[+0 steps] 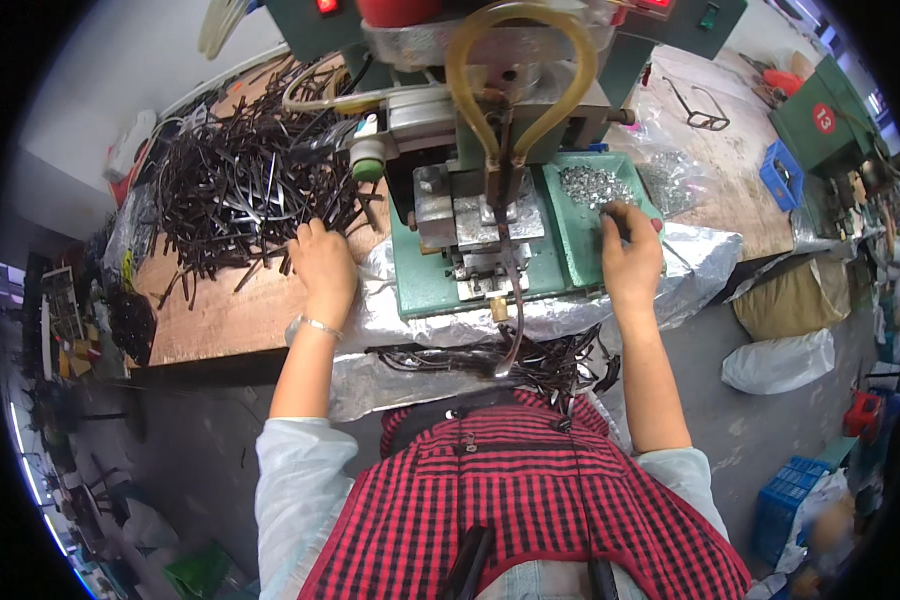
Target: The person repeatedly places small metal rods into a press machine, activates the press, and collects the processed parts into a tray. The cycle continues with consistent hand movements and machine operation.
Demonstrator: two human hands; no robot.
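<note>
A large heap of dark, narrow strips (240, 185) covers the left of the bench. At its near right edge my left hand (322, 268) is closed, fingertips bent down against the strips; what they grip is hidden. My right hand (632, 258) hovers at the right side of a green tray (582, 250), its fingers curled in and thumb close to the index finger. Anything between them is too small to make out. Small silvery metal pieces (592, 186) lie in the tray's far part. Between my hands stands a press machine (480, 215) with a metal die block.
A curved yellowish tube (582, 50) loops over the press head. More dark strips (560, 362) hang below the bench's foil-covered front edge (700, 250). Glasses (705, 118), a clear plastic bag (675, 180) and a blue basket (781, 175) sit to the right.
</note>
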